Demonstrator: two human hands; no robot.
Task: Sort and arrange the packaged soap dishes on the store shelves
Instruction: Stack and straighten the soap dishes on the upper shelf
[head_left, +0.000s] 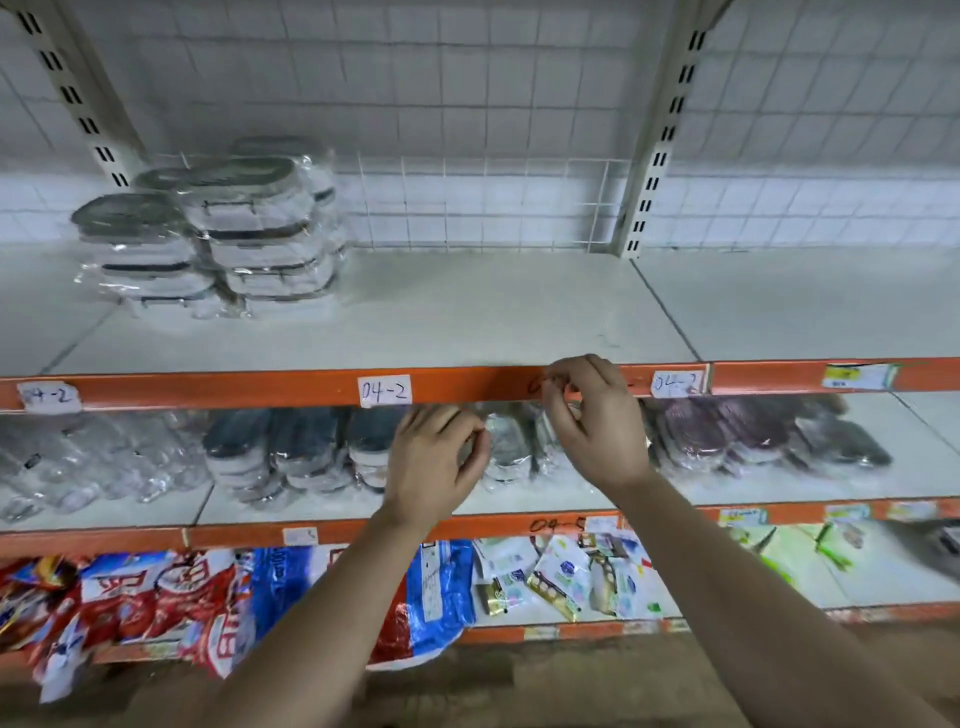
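Packaged soap dishes (306, 452) line the middle shelf (363, 501), a taller stack (208, 234) sits up top (far left), and the left hand (436, 457) and right hand (592, 421) curl fingers either side of one clear-wrapped dish (506, 447), though blur hides any actual pinch.
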